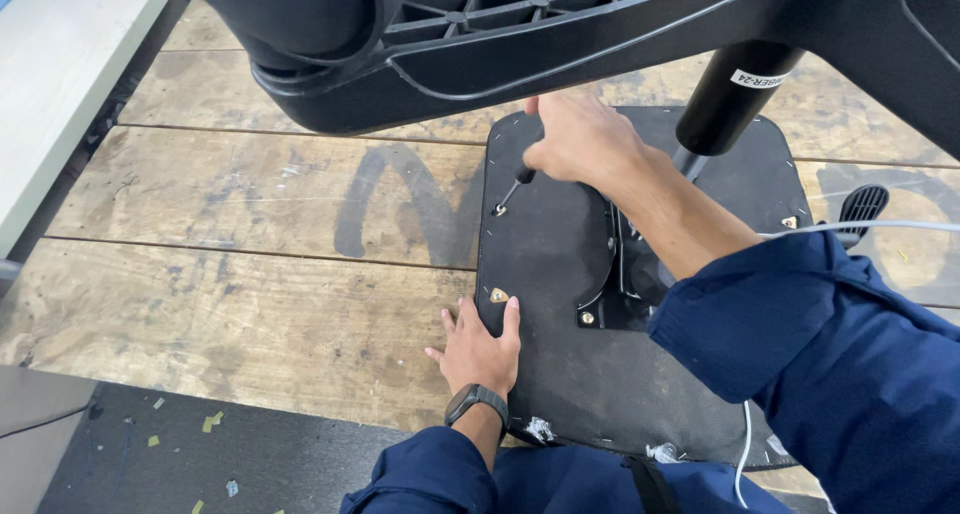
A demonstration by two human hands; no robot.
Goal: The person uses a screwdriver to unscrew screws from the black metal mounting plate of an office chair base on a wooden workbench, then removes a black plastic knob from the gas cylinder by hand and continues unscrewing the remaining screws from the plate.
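Two hands worked on the upturned black seat panel [600, 374], which lay on the wooden workbench [250, 274]. Your right hand [578, 139] was closed around a screwdriver [514, 189], its tip set in a screw [498, 210] at the panel's ten-o'clock corner. Your left hand [480, 349] lay open and flat against the panel's nine-o'clock edge, just beside a brass bracket [498, 295]. At twelve o'clock loomed the black chair base [520, 34].
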